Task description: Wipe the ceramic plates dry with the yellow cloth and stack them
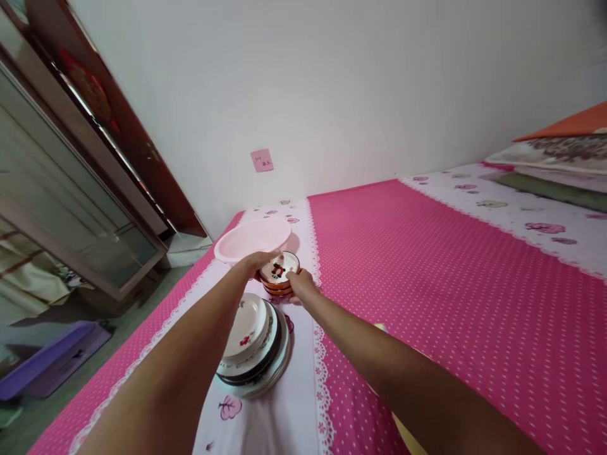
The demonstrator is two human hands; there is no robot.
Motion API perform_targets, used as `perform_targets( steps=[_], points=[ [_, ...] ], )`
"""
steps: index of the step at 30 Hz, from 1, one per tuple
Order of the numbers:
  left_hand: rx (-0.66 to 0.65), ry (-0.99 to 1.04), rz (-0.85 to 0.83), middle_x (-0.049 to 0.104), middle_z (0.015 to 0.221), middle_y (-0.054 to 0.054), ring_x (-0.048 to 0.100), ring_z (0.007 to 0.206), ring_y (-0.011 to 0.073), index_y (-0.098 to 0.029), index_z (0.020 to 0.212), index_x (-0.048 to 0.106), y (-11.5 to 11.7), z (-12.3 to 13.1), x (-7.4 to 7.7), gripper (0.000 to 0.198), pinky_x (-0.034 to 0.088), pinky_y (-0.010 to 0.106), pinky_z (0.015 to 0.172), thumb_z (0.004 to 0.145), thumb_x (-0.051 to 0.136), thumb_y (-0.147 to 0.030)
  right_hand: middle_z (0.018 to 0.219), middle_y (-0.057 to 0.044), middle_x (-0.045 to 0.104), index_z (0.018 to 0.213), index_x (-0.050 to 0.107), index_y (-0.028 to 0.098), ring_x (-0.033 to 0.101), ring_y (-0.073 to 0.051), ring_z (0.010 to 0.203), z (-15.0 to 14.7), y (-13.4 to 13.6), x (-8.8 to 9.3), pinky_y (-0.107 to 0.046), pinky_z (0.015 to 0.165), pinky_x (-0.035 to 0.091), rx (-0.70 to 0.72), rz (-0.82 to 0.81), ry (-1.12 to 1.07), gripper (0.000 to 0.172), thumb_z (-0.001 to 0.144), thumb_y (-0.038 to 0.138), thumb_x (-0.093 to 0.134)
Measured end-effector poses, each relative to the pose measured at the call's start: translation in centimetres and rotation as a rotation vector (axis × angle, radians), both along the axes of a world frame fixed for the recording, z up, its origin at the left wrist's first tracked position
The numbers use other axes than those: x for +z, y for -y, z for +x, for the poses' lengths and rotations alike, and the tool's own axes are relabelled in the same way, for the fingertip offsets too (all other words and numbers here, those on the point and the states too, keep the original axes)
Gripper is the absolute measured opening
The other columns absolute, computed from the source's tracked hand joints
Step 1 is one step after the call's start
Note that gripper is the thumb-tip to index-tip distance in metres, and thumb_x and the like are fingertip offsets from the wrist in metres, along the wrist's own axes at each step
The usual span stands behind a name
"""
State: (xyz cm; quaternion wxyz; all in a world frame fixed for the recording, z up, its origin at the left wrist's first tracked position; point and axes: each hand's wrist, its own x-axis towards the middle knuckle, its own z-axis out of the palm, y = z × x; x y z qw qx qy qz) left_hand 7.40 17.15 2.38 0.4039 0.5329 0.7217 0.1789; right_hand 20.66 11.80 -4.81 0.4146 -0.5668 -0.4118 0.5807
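Both hands grip a small stack of bowls with orange-brown sides, dark rims and a cartoon figure inside the top one. My left hand is closed on the stack's left side, and my right hand closes on its right side. Nearer to me a stack of plates, white ones on top and larger ones below, rests on the bedspread, partly hidden by my left forearm. A pale pink basin sits just beyond the bowls. Whether the bowls touch the cloth I cannot tell.
A pink dotted bedspread with white floral bands covers the bed. Folded bedding is piled at the far right. Behind stands a white wall with a pink note. A purple container lies on the floor at left, below a glass-panelled door.
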Motion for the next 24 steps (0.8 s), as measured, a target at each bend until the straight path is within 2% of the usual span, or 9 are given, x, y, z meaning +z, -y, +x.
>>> perform_targets(
  steps=[4,12,14,17,19,21,23,24],
  points=[
    [0.04,0.009,-0.042,0.067,0.12,0.009,0.067,0.098,0.0221,-0.017,0.124,0.062,0.6,-0.5,0.3,0.037,0.059,0.042,0.083,0.097,0.061,-0.043,0.123,-0.009,0.065,0.128,0.06,0.017,0.067,-0.022,0.101,-0.2,0.5,0.3,-0.041,0.084,0.06,0.055,0.021,-0.052,0.036,0.099,0.037,0.063],
    [0.129,-0.131,-0.067,0.066,0.119,0.009,0.067,0.098,0.0229,-0.017,0.123,0.062,1.3,-0.1,1.1,0.038,0.059,0.042,0.082,0.096,0.062,-0.043,0.119,-0.011,0.069,0.131,0.059,0.016,0.071,-0.021,0.092,-0.3,1.5,-0.1,-0.037,0.075,0.061,0.103,0.049,-0.021,0.043,0.098,0.044,0.06],
    [0.13,-0.147,-0.062,0.066,0.12,0.009,0.067,0.098,0.0226,-0.017,0.124,0.062,1.3,0.0,0.9,0.038,0.059,0.043,0.083,0.096,0.062,-0.043,0.123,-0.015,0.069,0.131,0.06,0.015,0.071,-0.025,0.099,-0.3,1.4,-0.1,-0.038,0.077,0.061,0.102,0.073,0.019,0.048,0.096,0.048,0.059],
    [0.131,-0.186,-0.012,0.066,0.12,0.009,0.067,0.099,0.023,-0.017,0.124,0.062,1.2,0.0,0.9,0.038,0.059,0.043,0.083,0.096,0.062,-0.043,0.132,-0.017,0.067,0.132,0.061,0.014,0.066,-0.03,0.117,0.8,1.4,0.3,-0.04,0.091,0.057,0.109,0.135,0.09,0.053,0.095,0.051,0.057],
    [0.122,-0.227,0.078,0.067,0.118,0.009,0.067,0.098,0.0227,-0.016,0.121,0.063,1.7,-0.1,1.5,0.037,0.058,0.043,0.084,0.096,0.062,-0.044,0.144,-0.018,0.059,0.141,0.055,0.015,0.058,-0.031,0.13,3.1,2.0,0.7,-0.043,0.102,0.052,0.119,0.188,0.142,0.058,0.093,0.048,0.06],
    [0.097,-0.264,0.217,0.069,0.113,0.01,0.068,0.098,0.0241,-0.014,0.114,0.066,3.1,-0.3,2.7,0.037,0.056,0.044,0.086,0.096,0.06,-0.046,0.156,-0.018,0.047,0.15,0.046,0.016,0.05,-0.031,0.138,7.0,3.6,0.8,-0.044,0.11,0.045,0.14,0.245,0.193,0.069,0.089,0.041,0.066],
    [0.057,-0.28,0.389,0.072,0.109,0.015,0.067,0.103,0.0302,-0.009,0.102,0.069,6.1,-0.2,3.9,0.043,0.053,0.045,0.091,0.096,0.055,-0.05,0.158,-0.016,0.045,0.15,0.047,0.016,0.048,-0.03,0.141,12.1,6.6,-0.1,-0.045,0.115,0.04,0.164,0.294,0.242,0.07,0.086,0.035,0.069],
    [0.041,-0.277,0.483,0.072,0.114,0.015,0.066,0.107,0.0307,-0.011,0.104,0.069,8.2,0.0,4.3,0.043,0.051,0.044,0.095,0.096,0.055,-0.051,0.157,-0.016,0.046,0.15,0.049,0.017,0.047,-0.031,0.142,14.7,8.5,-0.9,-0.047,0.117,0.038,0.171,0.32,0.286,0.07,0.086,0.036,0.07]
  ],
)
